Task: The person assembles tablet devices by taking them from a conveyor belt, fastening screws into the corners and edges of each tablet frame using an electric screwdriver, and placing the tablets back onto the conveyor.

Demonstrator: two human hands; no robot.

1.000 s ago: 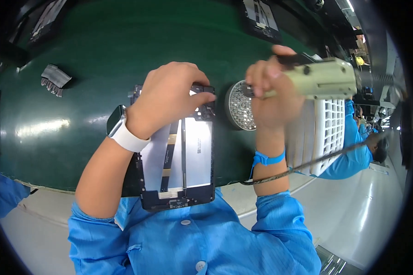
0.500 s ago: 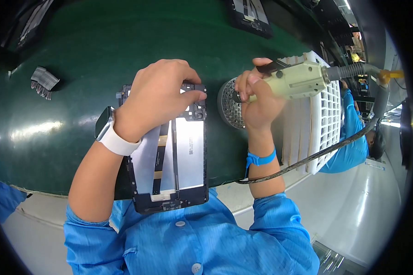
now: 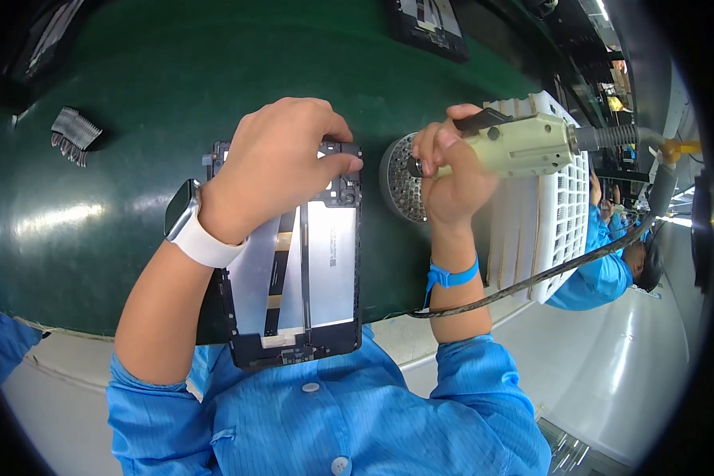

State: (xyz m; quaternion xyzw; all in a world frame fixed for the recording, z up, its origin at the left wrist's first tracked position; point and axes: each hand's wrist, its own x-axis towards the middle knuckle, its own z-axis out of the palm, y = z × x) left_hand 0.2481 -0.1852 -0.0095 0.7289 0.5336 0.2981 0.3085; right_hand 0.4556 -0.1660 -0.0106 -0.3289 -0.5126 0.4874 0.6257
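Note:
An opened tablet without its back cover lies at the table's near edge, partly over it, showing a silvery inner panel and ribbon cables. My left hand reaches across its upper half, thumb and fingers closed on the top right corner. This hand hides much of the upper frame. In my right hand is a pale green electric screwdriver, lying sideways with its dark nose to the left. That nose is over a round metal dish with a pitted surface, apparently a screw holder; its tip is partly hidden by my fingers.
White slotted trays are stacked right of my right forearm. The screwdriver's cable crosses that forearm. Another open tablet lies at the far side; a bundle of small grey strips lies left. Beyond the trays sits a person in blue.
My right hand and the screwdriver have shifted slightly to the right, still over the round dish. My left hand keeps its hold on the tablet. The person at right shows more.

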